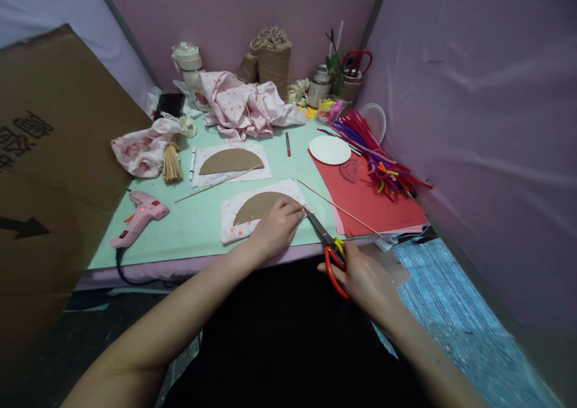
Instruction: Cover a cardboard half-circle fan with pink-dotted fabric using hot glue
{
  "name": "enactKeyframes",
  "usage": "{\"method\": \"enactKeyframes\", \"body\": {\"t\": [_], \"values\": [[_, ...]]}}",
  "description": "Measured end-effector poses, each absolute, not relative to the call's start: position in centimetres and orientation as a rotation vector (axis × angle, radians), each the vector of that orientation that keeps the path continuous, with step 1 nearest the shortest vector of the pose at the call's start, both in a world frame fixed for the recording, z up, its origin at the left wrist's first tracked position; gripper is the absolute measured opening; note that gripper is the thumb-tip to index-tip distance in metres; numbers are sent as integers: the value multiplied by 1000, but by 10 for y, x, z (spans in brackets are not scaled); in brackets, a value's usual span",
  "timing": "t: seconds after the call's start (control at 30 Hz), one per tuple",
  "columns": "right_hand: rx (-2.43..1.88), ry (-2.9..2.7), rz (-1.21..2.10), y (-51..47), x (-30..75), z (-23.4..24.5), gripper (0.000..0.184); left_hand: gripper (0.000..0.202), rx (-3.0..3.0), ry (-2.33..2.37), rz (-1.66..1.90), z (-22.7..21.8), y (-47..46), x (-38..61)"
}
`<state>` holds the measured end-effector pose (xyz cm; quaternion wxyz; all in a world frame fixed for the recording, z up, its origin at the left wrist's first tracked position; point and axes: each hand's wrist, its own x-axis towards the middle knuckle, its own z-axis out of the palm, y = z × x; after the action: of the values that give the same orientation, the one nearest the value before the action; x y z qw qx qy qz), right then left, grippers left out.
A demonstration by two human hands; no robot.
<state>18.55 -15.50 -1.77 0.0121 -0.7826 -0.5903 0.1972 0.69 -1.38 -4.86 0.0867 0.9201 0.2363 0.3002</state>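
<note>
My right hand point(367, 276) grips scissors point(323, 231) with red-orange handles and a yellow part near the pivot. Their tips reach the right edge of a pale floral fabric piece point(229, 231) at the table's front. On that fabric lies a brown cardboard half-disc point(255, 205). My left hand point(277, 225), fingers together and curled, holds the fabric and cardboard down near their right end; the fingertips are close to the blades. Behind is a second cardboard half-disc point(229, 160) on another fabric piece point(265, 170), with a thin wooden stick point(202, 190) lying across.
A pink glue gun point(142, 216) lies at left, by a large cardboard sheet point(58, 143). Bundled sticks point(172, 164) and crumpled fabric point(247, 104) sit farther back. At right are red paper point(360, 197), a white disc point(330, 149), pipe cleaners point(374, 149) and another stick point(338, 207).
</note>
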Motion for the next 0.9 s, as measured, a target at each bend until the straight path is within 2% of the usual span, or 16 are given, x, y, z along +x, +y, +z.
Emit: {"method": "enactKeyframes", "body": {"t": [0.2,0.63,0.77,0.9], "values": [[-2460,-1844,619,-153,186,-12,50,25,2731,698,875,-48,-14,6],[-2460,-1918,537,-149,187,-16,33,28,2698,737,827,-44,-17,6],[-2539,-1870,420,-142,199,-8,32,26,2712,738,810,-44,-17,6],[-2689,-1771,161,-105,234,11,41,26,2714,724,834,-39,-18,4]]}}
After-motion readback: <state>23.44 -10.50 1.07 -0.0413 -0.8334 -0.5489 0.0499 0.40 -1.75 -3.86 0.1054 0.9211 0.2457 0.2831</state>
